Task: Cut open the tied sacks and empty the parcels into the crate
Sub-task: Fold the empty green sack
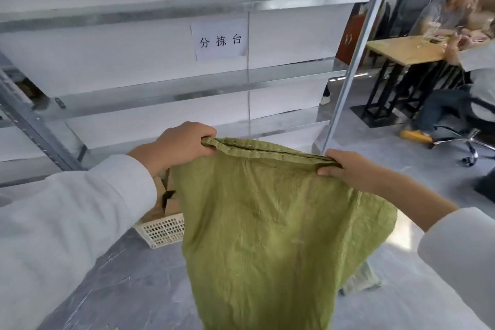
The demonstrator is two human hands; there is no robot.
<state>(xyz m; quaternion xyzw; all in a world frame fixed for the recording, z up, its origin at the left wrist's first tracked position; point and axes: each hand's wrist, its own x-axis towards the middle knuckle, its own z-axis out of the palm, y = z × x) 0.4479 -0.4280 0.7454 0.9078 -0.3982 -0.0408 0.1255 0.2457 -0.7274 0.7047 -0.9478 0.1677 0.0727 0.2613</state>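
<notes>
The person holds a limp, yellow-green woven plastic sack [267, 222] up by its stitched hem, one corner in each fist. The left hand [182, 146] has its fingers curled tight round the bunched left end of the hem. The right hand [345, 166] pinches the right end between thumb and curled fingers. The sack hangs in front of the person's chest, above the grey floor [120, 289], and its lower end runs out of view at the bottom.

The main risk is a miss. The white perforated plastic crate [163, 230] stands on the floor behind the sack and to the left, with only one corner showing. Whether the sack's open end sits over it cannot be told. If it hangs nearer than the crate's rim, anything left inside would likely drop onto the floor. A hard shake could also pull the slick weave out of the right hand's lighter pinch, letting that corner fall and swing the sack sideways.

The sack looks flat and slack, creased all over, with no bulge (so it is probably close to empty). The hem is a doubled, ribbed band pulled nearly straight between the hands. Brown cardboard parcels [171, 206] already show above the crate's rim, just beside the left sleeve.
</notes>
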